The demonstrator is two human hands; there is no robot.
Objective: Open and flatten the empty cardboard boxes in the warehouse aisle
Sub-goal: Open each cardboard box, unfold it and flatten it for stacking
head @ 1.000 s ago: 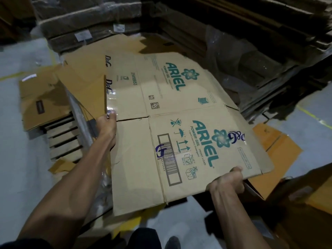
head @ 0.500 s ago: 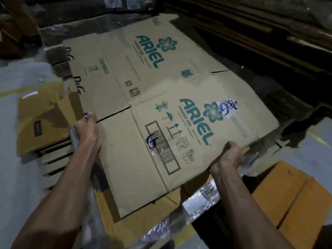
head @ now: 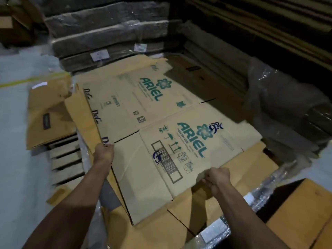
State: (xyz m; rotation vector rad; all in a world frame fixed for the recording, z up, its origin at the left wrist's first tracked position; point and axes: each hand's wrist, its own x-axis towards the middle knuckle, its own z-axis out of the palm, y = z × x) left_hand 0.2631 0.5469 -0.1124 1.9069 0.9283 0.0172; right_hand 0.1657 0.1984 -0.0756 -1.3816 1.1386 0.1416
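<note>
Fingers of the left hand (head: 104, 152) are curled around the left edge of the flattened Ariel box (head: 161, 133), and the right hand (head: 216, 178) pinches its near edge. This box lies spread on a pile of flat cardboard (head: 239, 169), beside plastic-wrapped bundles (head: 107, 33).

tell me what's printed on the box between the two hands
In the head view, between the left hand and the right hand, the flattened Ariel box shows a plain panel, a fold crease, then a barcode in a printed frame.
</note>
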